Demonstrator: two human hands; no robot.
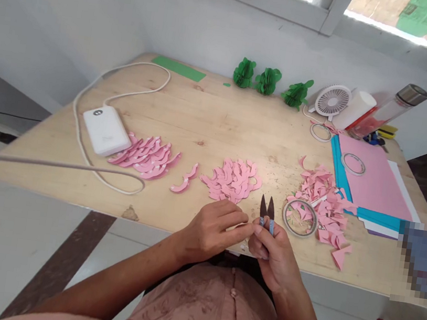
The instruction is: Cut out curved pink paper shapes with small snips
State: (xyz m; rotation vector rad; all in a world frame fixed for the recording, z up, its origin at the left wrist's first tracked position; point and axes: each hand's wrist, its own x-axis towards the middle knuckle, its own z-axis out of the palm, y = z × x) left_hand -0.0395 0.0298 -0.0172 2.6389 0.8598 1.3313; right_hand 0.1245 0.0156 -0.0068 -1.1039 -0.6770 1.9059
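My right hand [277, 256] is closed around small scissors [268, 210] with dark blades and light blue handles, the blades pointing away from me and slightly apart. Close against it, my left hand [217, 229] has its fingers drawn together, the fingertips meeting my right thumb. Whatever lies between those fingertips is too small or hidden to make out. Just beyond my left hand is a pile of wavy pink paper pieces [230, 179]. One or two separate curved pink strips [186, 180] lie left of it. A tape roll [299, 218] rests right of the scissors.
White-dotted pink strips [148, 157] lie beside a white power bank [106, 130] with a cable. Pink scraps [327, 197] and stacked coloured paper [373, 177] are at right. Green paper ornaments [267, 81], a small fan [332, 100] and a bottle [387, 113] stand along the wall.
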